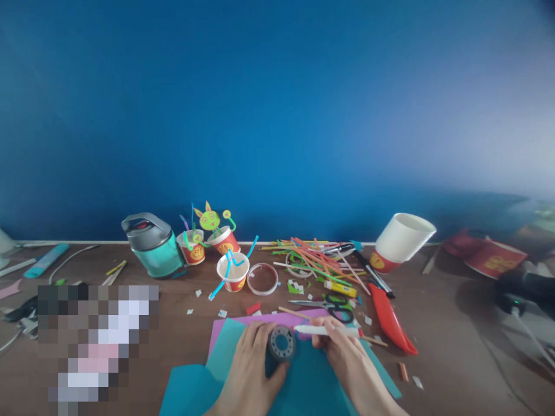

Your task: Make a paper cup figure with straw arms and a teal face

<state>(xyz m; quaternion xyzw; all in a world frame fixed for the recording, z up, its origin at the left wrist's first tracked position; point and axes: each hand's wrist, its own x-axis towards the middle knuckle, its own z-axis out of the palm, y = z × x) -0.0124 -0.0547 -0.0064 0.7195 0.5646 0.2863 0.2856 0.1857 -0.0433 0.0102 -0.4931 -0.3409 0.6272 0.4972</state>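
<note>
My left hand (pixel 254 367) has its fingers and thumb around a round dark grey disc (pixel 281 343) with a ring of small dark holes, set on a sheet of teal paper (pixel 310 381). In my right hand (pixel 344 355) is a white marker (pixel 313 330) with a red end, lying almost level, its left end just beside the disc. A purple sheet (pixel 219 332) shows from under the teal paper. Scissors (pixel 340 312) with dark handles lie just beyond my right hand, and a thin wooden stick (pixel 295 312) rests on the far edge of the sheets.
Paper cups (pixel 234 280) with drinking-straw arms stand beyond the paper, near a teal jug (pixel 158 254). A heap of coloured straws (pixel 316 257), a yellow glue stick (pixel 341 289), a red balloon-like piece (pixel 390 320) and a tall stack of white cups (pixel 401 237) are to the right.
</note>
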